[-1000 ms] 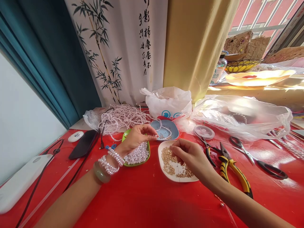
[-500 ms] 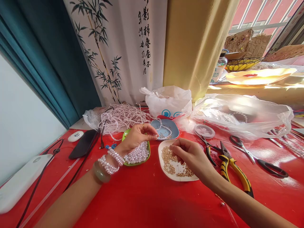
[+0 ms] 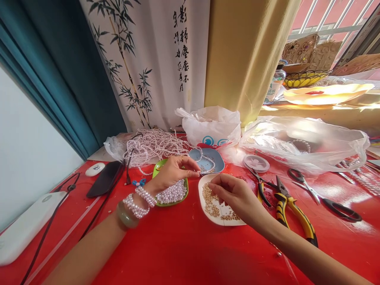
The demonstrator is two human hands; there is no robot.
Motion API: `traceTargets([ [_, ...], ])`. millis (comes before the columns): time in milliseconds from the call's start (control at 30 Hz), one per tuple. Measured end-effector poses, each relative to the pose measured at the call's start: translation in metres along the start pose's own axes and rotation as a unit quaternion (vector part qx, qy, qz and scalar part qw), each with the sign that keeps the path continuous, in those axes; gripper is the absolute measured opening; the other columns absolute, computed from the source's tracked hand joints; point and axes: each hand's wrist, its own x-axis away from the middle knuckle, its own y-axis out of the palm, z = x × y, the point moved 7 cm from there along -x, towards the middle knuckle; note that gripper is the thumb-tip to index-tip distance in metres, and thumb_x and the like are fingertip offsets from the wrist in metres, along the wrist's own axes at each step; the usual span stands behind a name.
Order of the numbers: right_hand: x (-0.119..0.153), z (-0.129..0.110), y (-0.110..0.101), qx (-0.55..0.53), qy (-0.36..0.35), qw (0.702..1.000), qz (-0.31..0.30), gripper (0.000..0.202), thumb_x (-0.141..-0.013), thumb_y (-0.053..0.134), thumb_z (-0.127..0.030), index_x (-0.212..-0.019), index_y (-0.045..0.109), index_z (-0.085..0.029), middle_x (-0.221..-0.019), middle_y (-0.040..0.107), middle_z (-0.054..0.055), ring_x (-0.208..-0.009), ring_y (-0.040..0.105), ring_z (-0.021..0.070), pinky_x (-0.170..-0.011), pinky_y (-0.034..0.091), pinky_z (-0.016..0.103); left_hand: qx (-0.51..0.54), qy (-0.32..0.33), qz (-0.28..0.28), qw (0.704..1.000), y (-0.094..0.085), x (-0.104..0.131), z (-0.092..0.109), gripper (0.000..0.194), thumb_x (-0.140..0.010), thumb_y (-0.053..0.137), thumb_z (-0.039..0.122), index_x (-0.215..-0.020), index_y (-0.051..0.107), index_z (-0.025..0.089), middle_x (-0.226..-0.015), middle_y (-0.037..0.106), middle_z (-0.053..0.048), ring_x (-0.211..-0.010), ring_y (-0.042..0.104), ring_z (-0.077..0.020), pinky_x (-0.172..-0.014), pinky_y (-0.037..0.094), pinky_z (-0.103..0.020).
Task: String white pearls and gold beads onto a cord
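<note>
Gold beads lie in the white dish, directly under my right hand, whose grip pinches just above them. My left hand, pinched on something I cannot make out, hovers left of that dish, farther off.

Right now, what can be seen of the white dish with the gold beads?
The white dish is shallow with rounded corners and lies flat on the red table, right of a green dish. Small gold beads lie loose in it. The right hand hovers over it, fingertips pinched, hiding its right part.
</note>
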Motion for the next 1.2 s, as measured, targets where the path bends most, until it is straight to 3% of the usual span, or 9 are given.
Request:
traceTargets([
  [300,-0.004,0.001,0.005,-0.034,-0.008,0.999,-0.021,0.020,-0.077,0.047,-0.032,-0.066,0.053,-0.017,-0.061,0.053,-0.001,-0.049,0.046,0.0081,-0.048,0.037,0.021,0.010,-0.016,-0.057,0.998,0.020,0.007,0.004,0.015,-0.061,0.066,0.023,-0.073,0.065,0.014,-0.075,0.064,-0.004,-0.071,0.057,-0.0120,-0.069,0.045,-0.025],
  [500,-0.004,0.003,0.005,-0.048,-0.008,0.998,-0.041,0.023,-0.078,0.048,-0.035,-0.067,0.054,-0.016,-0.062,0.053,0.000,-0.050,0.045,0.0077,-0.048,0.037,0.020,0.027,-0.003,-0.039,0.999,0.018,0.007,0.006,0.014,-0.064,0.064,0.026,-0.070,0.063,0.013,-0.068,0.061,-0.002,-0.065,0.053,-0.0098,-0.064,0.043,-0.024],
  [700,-0.003,0.001,-0.001,-0.069,0.019,0.997,-0.008,0.025,-0.076,0.049,-0.038,-0.081,0.059,-0.016,-0.065,0.053,0.000,-0.052,0.043,0.0078,-0.046,0.035,0.020,0.008,0.018,-0.033,0.999,0.019,0.009,0.014,0.013,-0.067,0.062,0.026,-0.069,0.064,0.013,-0.067,0.058,-0.001,-0.063,0.049,-0.0091,-0.060,0.039,-0.023],
  [1000,-0.001,-0.003,0.003,-0.098,0.030,0.994,-0.041,0.019,-0.072,0.055,-0.032,-0.076,0.060,-0.015,-0.059,0.051,-0.001,-0.049,0.042,0.0060,-0.043,0.032,0.019,-0.001,0.045,-0.032,0.998,0.026,0.011,0.016,0.010,-0.066,0.062,0.025,-0.068,0.064,0.015,-0.069,0.060,-0.001,-0.070,0.053,-0.0110,-0.067,0.041,-0.025],
  [1200,-0.003,0.000,-0.003,-0.143,0.047,0.988,-0.026,0.018,-0.073,0.054,-0.032,-0.069,0.056,-0.015,-0.053,0.050,-0.003,-0.043,0.044,0.0050,-0.042,0.035,0.019,-0.040,0.007,-0.015,0.999,0.028,0.011,0.005,0.023,-0.070,0.058,0.029,-0.088,0.061,0.015,-0.083,0.062,-0.004,-0.078,0.055,-0.0133,-0.071,0.043,-0.027],
])
